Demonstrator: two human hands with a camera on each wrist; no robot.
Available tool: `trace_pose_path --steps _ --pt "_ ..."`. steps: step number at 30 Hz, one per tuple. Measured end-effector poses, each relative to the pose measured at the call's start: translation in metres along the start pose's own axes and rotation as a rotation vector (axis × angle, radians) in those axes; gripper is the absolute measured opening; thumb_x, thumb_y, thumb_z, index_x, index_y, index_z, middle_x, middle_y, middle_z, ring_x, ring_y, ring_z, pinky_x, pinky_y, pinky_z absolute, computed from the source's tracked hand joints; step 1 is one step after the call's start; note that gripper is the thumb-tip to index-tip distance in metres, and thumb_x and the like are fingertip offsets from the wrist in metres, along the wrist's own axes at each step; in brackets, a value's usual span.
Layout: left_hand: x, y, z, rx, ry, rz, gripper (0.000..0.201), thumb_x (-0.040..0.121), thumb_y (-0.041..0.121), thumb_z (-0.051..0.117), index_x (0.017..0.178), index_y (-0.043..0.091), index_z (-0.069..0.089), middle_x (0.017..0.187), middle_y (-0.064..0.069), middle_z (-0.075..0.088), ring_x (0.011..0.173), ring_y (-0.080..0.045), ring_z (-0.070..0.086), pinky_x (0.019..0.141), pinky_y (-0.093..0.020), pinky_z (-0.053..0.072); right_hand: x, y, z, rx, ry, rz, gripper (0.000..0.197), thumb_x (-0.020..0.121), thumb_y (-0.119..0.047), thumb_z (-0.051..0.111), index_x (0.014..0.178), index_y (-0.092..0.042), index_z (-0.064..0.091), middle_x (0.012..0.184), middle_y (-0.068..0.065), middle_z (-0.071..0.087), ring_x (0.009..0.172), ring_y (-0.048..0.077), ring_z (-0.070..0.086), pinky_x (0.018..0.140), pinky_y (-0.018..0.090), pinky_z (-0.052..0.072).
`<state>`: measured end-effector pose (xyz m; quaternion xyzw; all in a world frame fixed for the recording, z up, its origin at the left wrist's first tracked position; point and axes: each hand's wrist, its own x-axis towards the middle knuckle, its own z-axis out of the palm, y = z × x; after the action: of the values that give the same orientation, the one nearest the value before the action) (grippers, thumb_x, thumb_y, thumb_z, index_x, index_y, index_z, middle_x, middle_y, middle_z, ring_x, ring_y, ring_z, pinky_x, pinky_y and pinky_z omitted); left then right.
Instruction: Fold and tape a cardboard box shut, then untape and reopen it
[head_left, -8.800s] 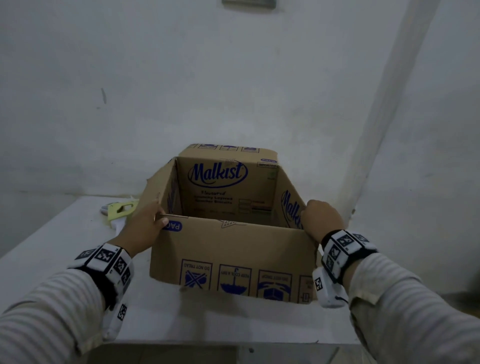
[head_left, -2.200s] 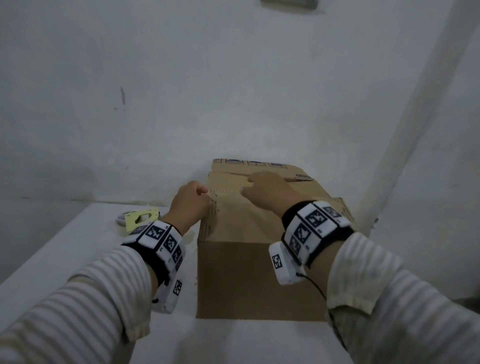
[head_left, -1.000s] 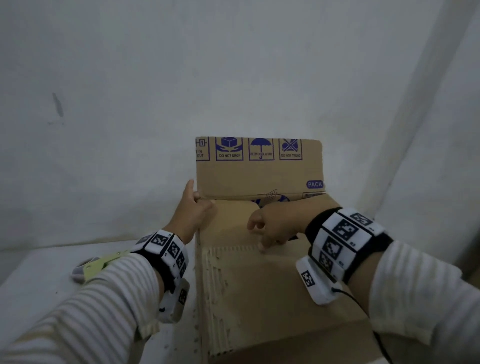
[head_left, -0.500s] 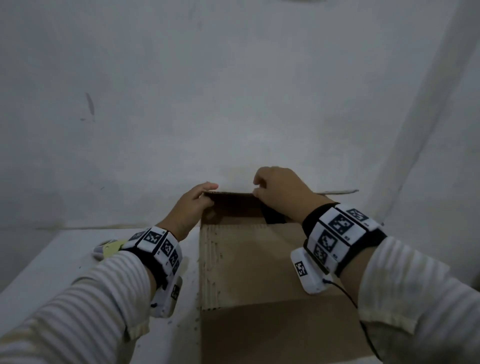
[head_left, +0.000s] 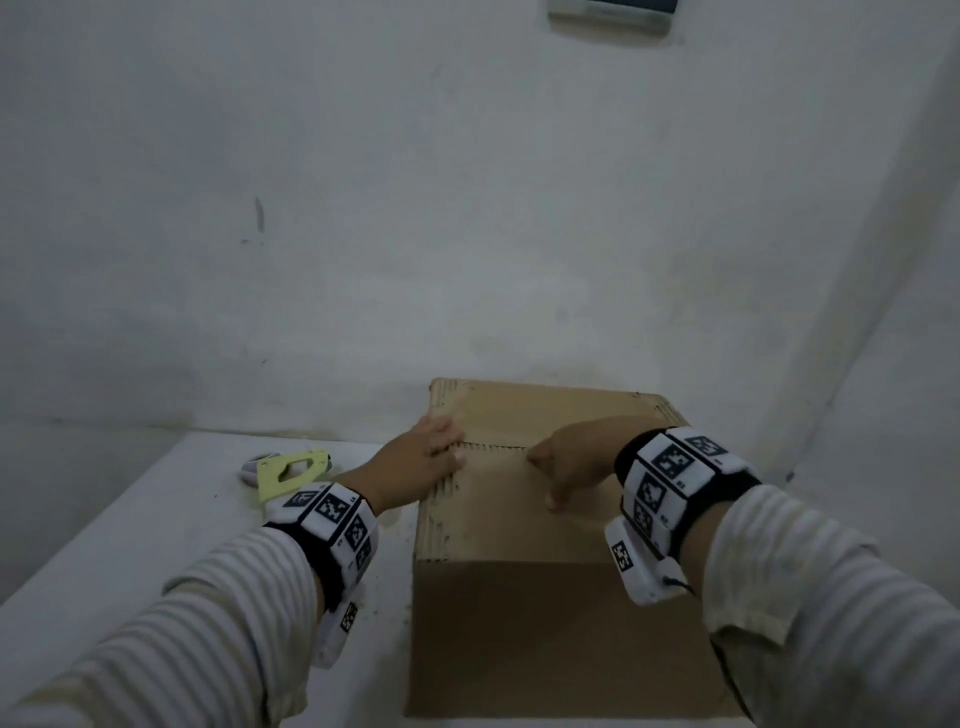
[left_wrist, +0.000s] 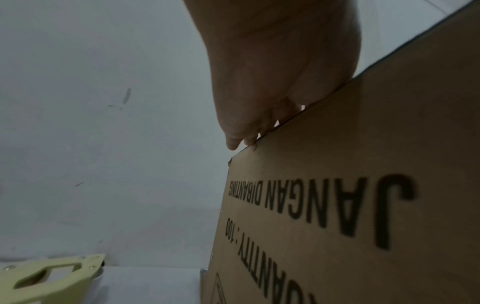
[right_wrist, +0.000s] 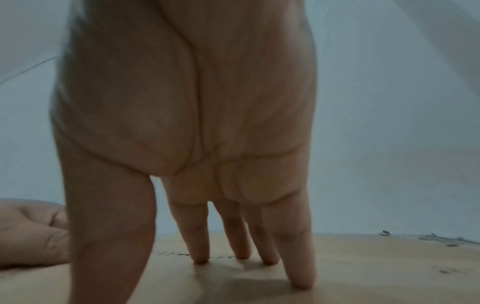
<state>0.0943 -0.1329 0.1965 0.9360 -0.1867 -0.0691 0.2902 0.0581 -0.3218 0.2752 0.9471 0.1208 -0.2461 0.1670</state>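
Box (head_left: 545, 519): one, brown cardboard, on the white tabletop (head_left: 130, 545) against the wall (head_left: 467, 208). Top flaps folded down flat; their edges meet in one seam (head_left: 493, 446) running across the top. No tape visible on it. The left wrist view shows its left side (left_wrist: 363, 205), printed upside down "JANGAN DIBANTING" and "QUANTITY : 100".

Tape dispenser (head_left: 288, 472): one, pale yellow-green, lying on the tabletop left of the box, apart from it, near the wall. Also in the left wrist view (left_wrist: 52, 275), low and left of the box side.

Left hand (head_left: 415, 462): one. Fingers extended and close together, laid flat on the box top at its left edge, across the left end of the seam. The left wrist view shows the fingertips (left_wrist: 233, 142) along that top left edge. Holds nothing; presses only.

Right hand (head_left: 569, 460): one. Fingers straight and slightly spread, pointing down, tips on the box top near the middle, at and just before the seam. The right wrist view shows four fingertips (right_wrist: 301, 281) and the thumb touching cardboard, palm lifted clear. Holds nothing.

Wristbands: two, one on each wrist, black with white square-patterned markers. Sleeves: two, striped.

Wall fixture (head_left: 613, 13): one, high on the wall above the box, cut off by the frame edge; kind cannot be told.
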Motion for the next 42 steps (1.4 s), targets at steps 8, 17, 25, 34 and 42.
trace_pose_path --steps 8,17,25,34,42 --pt "-0.040 -0.010 -0.007 -0.046 0.117 -0.057 0.047 0.101 0.035 0.037 0.146 0.026 0.035 0.159 0.006 0.020 0.148 -0.015 0.015 0.118 -0.031 0.013 -0.010 -0.040 -0.027 0.165 0.285 -0.093 0.055 0.097 -0.031 0.049 0.147 -0.013 0.034 0.153 0.007 0.034 0.139 0.025 0.034 0.111 0.035 0.030" --pt "-0.074 -0.084 -0.052 -0.326 0.365 -0.244 0.040 0.097 0.022 0.048 0.136 0.017 0.051 0.148 -0.002 0.043 0.137 -0.017 0.039 0.111 -0.026 0.026 0.030 -0.151 -0.099 0.274 0.514 -0.229 0.044 0.095 -0.030 0.053 0.130 -0.003 0.054 0.135 0.012 0.054 0.124 0.027 0.051 0.099 0.031 0.042" --pt "-0.065 -0.211 -0.066 -0.247 0.304 -0.458 0.039 0.096 0.016 0.046 0.134 0.010 0.052 0.145 -0.005 0.047 0.127 -0.023 0.049 0.094 -0.023 0.038 0.155 -0.248 -0.100 0.421 0.413 -0.220 0.031 0.091 -0.020 0.053 0.115 -0.002 0.064 0.119 0.014 0.064 0.112 0.029 0.059 0.083 0.026 0.046" --pt "-0.022 -0.352 -0.035 -0.235 0.083 -0.665 0.047 0.097 0.024 0.045 0.142 0.011 0.040 0.152 -0.007 0.035 0.140 -0.020 0.034 0.112 -0.025 0.025 0.291 -0.301 -0.025 0.644 0.101 -0.058 0.031 0.097 -0.021 0.044 0.114 0.000 0.059 0.124 0.019 0.060 0.115 0.032 0.056 0.090 0.030 0.045" --pt "0.007 -0.400 -0.013 -0.194 -0.046 -0.693 0.052 0.098 0.027 0.041 0.146 0.010 0.033 0.157 -0.007 0.026 0.145 -0.021 0.024 0.117 -0.027 0.016 0.348 -0.318 0.023 0.761 0.015 0.150 0.055 0.085 -0.031 0.063 0.129 -0.005 0.042 0.132 0.014 0.051 0.121 0.028 0.052 0.094 0.030 0.045"
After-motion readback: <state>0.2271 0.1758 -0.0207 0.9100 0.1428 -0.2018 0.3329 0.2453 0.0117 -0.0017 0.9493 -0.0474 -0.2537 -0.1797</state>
